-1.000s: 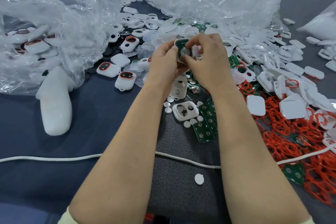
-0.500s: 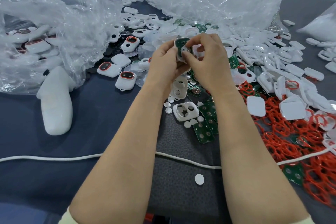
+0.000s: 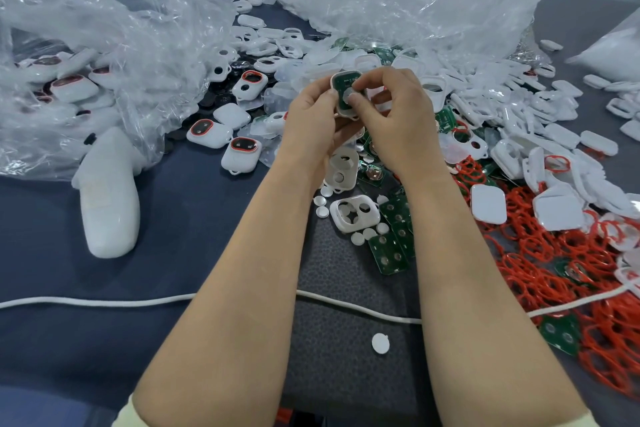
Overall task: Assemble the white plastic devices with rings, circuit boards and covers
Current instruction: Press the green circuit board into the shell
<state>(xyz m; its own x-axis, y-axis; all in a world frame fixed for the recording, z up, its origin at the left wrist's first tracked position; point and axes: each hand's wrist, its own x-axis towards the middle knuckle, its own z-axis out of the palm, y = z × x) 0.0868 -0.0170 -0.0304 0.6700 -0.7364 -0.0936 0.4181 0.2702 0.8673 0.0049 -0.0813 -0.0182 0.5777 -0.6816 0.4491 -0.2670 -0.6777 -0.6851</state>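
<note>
Above the middle of the table, my left hand [image 3: 317, 118] grips a white device shell [image 3: 341, 88] with a green circuit board seated in it. My right hand [image 3: 398, 114] pinches the same shell from the right, its thumb and forefinger pressing on the board's face. Below the hands lie an empty white shell with holes [image 3: 353, 212], another white shell [image 3: 343, 170], green circuit boards [image 3: 393, 246] and small white round buttons [image 3: 322, 206]. Red rings [image 3: 554, 270] are heaped at the right, and white covers [image 3: 488, 203] lie among them.
Assembled white devices with red rings [image 3: 240, 153] lie left of the hands. Clear plastic bags [image 3: 104, 55] cover the left and back. A white handheld tool [image 3: 107, 198] lies at the left. A white cord [image 3: 104, 302] crosses the dark cloth, with a loose white button [image 3: 380, 343] in front of it.
Both hands have stayed in place on the shell; the right hand's fingers have shifted slightly on the circuit board.
</note>
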